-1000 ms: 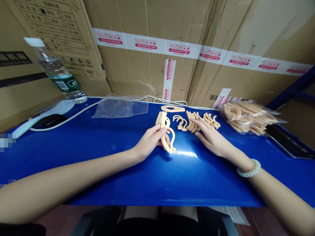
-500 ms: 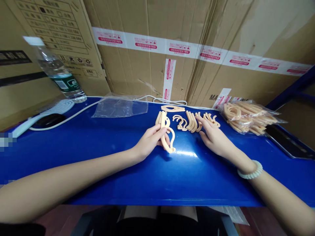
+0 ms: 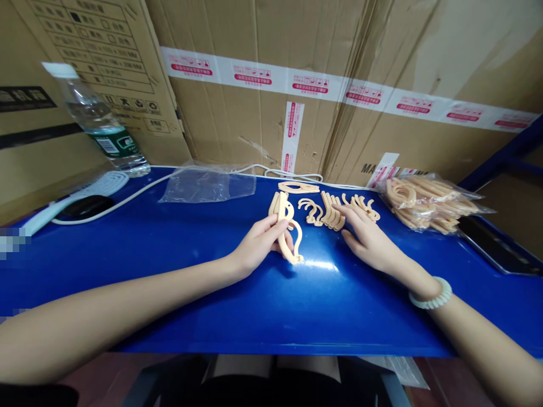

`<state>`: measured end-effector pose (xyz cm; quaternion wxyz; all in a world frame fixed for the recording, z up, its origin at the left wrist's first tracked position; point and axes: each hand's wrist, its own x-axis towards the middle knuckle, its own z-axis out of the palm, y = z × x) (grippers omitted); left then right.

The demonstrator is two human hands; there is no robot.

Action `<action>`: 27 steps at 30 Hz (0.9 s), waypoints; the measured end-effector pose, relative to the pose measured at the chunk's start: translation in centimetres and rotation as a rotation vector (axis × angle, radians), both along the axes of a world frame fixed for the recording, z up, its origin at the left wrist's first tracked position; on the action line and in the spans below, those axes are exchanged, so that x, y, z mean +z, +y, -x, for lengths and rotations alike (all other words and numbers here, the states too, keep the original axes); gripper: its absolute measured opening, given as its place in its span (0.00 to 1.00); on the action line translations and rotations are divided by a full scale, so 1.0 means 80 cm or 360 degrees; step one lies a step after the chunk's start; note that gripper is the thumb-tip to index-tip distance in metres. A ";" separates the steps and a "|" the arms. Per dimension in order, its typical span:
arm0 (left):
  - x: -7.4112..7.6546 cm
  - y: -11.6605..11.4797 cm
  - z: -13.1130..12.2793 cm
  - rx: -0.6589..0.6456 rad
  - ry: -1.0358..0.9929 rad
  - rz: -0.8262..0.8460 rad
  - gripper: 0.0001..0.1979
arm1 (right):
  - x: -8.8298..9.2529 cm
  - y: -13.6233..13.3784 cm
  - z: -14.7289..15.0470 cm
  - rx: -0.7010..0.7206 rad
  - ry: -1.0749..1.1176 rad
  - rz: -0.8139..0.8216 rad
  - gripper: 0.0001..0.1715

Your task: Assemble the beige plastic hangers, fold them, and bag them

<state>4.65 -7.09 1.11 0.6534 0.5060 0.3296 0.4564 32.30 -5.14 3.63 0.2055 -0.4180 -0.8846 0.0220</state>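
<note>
My left hand (image 3: 261,243) is closed around a beige plastic folding hanger (image 3: 285,240), part arm and part curved hook, held just above the blue table. Close behind it lie more beige hanger pieces (image 3: 275,203), partly hidden by the held one. My right hand (image 3: 367,234) has its fingers stretched apart, the fingertips at the right end of a row of curved hanger arms (image 3: 328,210); whether they touch is hard to tell. Loose hanger hooks (image 3: 311,210) lie left of that row, and further hooks (image 3: 365,206) lie behind my right hand.
One flat folded hanger (image 3: 298,187) lies at the back of the blue table (image 3: 203,316). Bagged hanger parts (image 3: 428,200) and a dark phone-like slab (image 3: 500,243) are at right. Leftward are a clear plastic bag (image 3: 207,185), a water bottle (image 3: 108,135) and a white cable (image 3: 139,204). Cardboard boxes (image 3: 254,130) stand behind.
My right hand has shifted slightly left and toward me, along the row of hanger arms, uncovering more of the hooks behind it. The left hand keeps its hold, nearly still.
</note>
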 end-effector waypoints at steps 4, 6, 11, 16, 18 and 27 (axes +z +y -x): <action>-0.001 0.001 -0.001 0.0000 -0.0007 0.0003 0.17 | -0.003 -0.002 0.002 0.0087 -0.0203 0.0078 0.32; -0.002 0.001 -0.001 0.0000 0.0000 -0.0001 0.17 | -0.005 -0.001 0.003 0.0100 -0.0261 0.0119 0.32; -0.002 0.001 0.000 0.0009 0.0015 -0.0003 0.15 | -0.007 0.002 0.002 0.0083 -0.0312 0.0193 0.34; -0.003 0.001 0.000 0.0013 0.0001 0.0001 0.17 | -0.001 0.002 -0.004 0.0038 -0.0350 0.0237 0.34; -0.002 0.001 0.000 0.0017 0.0001 0.0001 0.17 | 0.000 0.002 -0.007 0.0035 -0.0348 0.0253 0.32; 0.003 -0.002 -0.003 0.0000 0.0101 -0.0057 0.09 | 0.004 -0.013 0.019 0.0209 -0.0072 -0.0013 0.30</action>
